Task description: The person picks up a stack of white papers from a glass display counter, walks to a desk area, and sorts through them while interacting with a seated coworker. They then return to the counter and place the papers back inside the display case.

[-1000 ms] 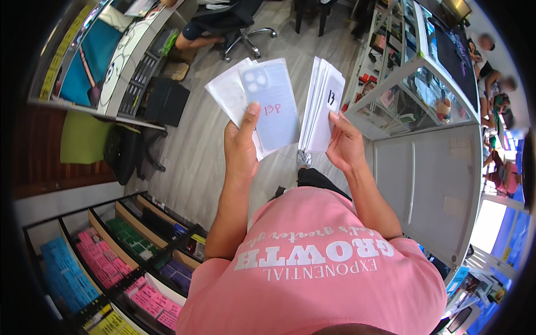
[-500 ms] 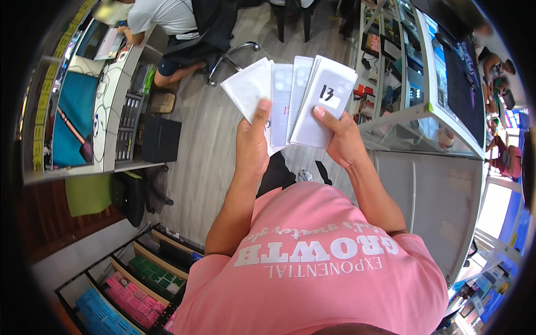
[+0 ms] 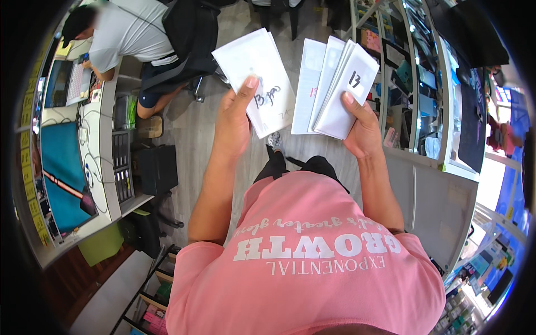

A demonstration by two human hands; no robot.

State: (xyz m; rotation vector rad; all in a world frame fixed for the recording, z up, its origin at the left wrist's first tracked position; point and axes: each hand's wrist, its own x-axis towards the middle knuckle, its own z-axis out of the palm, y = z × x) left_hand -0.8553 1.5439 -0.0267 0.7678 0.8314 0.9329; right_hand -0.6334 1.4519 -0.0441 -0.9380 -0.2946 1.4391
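My left hand (image 3: 233, 123) is closed on a couple of thin white packets (image 3: 262, 67), thumb on top, with dark handwriting on the front one. My right hand (image 3: 364, 127) grips several more white packets (image 3: 339, 95), fanned out with the thumb pressing the front one. Faint outlines like phone backs show on some of them, and the top one bears black handwriting. A gap lies between the two groups, which are held up in front of me over the floor.
On the left, a person in a white shirt (image 3: 131, 33) sits at a white desk (image 3: 103, 184) with a laptop (image 3: 77, 82). Glass display shelving (image 3: 410, 100) stands on the right above a grey cabinet (image 3: 430, 206). Bins with pink packs (image 3: 153, 319) are at the lower left.
My hands have moved apart and further from me. The left-hand packets have separated from the right-hand fan, so more of their handwriting shows. My view has turned and shifted slightly.
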